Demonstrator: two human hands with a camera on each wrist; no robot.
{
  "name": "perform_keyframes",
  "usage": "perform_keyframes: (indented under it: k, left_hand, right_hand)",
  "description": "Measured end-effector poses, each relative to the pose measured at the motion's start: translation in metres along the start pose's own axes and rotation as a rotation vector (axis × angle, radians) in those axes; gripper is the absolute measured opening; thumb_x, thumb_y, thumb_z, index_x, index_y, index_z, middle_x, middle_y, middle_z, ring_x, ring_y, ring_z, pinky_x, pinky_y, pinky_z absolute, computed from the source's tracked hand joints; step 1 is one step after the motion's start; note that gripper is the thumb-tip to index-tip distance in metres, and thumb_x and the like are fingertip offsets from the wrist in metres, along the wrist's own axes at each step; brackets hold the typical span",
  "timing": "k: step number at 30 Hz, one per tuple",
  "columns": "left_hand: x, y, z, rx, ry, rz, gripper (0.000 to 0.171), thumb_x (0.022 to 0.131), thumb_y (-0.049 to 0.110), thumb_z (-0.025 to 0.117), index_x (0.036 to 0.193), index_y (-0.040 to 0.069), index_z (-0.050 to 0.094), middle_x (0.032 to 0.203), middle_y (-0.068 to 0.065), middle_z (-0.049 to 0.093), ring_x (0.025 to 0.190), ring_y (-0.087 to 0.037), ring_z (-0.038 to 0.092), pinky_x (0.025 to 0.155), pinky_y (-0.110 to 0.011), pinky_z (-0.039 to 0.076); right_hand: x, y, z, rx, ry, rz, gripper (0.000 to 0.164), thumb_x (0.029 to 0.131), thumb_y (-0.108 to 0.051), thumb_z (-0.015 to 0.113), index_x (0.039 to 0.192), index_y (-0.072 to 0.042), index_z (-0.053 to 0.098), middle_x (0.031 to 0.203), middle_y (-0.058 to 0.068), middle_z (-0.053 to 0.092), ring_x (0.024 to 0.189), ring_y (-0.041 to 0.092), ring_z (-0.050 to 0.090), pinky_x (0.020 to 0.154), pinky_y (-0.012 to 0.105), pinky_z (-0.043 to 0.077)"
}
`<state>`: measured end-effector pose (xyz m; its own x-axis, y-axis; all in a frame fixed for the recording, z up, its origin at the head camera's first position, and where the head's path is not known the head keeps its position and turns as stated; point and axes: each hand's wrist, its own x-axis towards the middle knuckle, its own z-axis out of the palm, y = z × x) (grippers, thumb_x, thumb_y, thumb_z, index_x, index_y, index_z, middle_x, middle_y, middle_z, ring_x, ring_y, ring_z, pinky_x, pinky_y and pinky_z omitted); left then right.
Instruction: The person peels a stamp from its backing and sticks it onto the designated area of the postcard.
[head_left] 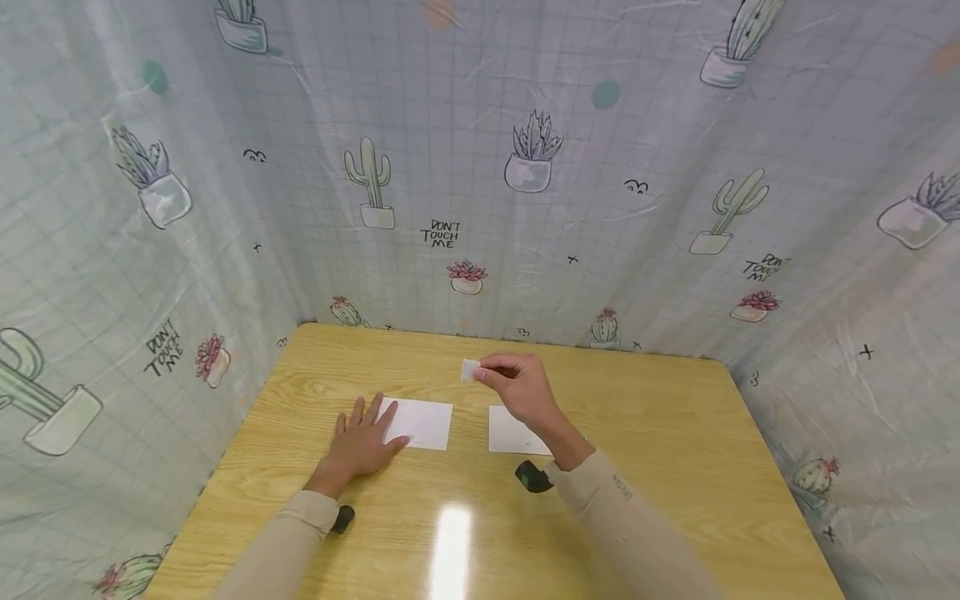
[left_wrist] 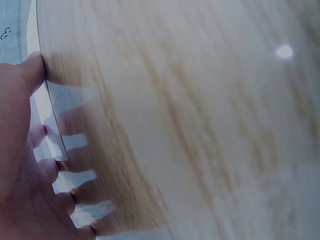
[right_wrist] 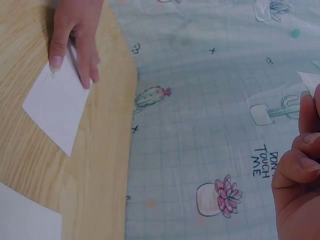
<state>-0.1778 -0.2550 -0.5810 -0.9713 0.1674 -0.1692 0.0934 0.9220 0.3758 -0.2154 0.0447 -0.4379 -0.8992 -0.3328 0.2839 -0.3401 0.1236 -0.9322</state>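
Pinching the slip in our right hand, we should steady the card with left hand, fingers spread.

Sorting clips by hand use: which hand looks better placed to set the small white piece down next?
Probably the right: the right hand pinches the small white piece, raised above the table. The left hand lies spread across one edge of the left paper, pinching nothing.

Both sleeves are beige, the right bearing small dark lettering, with a black piece beside each cuff.
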Motion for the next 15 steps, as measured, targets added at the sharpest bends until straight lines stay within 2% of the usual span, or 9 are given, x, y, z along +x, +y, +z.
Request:
perform_keyframes:
  k: [6,15]
  left_hand:
    - [0.0011,-0.0034,-0.0001,0.003,-0.002,-0.008,0.078,0.106,0.054,0.052,0.166,0.011,0.028,0.175,-0.022,0.012,0.16,-0.054,0.005,0.121,-0.08,0.005]
    - [0.0001,-0.0046,0.004,0.012,0.023,0.005,0.077,0.105,0.054,0.053,0.165,0.011,0.031,0.174,-0.024,0.015,0.159,-0.056,0.008,0.121,-0.081,0.008]
  right_hand:
    - [0.0024,-0.0041,-0.0013,-0.002,-0.008,-0.028,0.013,0.096,-0.001,0.072,0.101,0.009,0.079,0.102,0.029,0.076,0.078,0.006,0.064,0.072,0.021,0.056]
    - [0.0037,-0.0092,-0.0045,-0.009,-0.003,-0.015,0.014,0.095,-0.002,0.072,0.103,0.009,0.079,0.106,0.029,0.075,0.077,0.01,0.064,0.07,0.021,0.055]
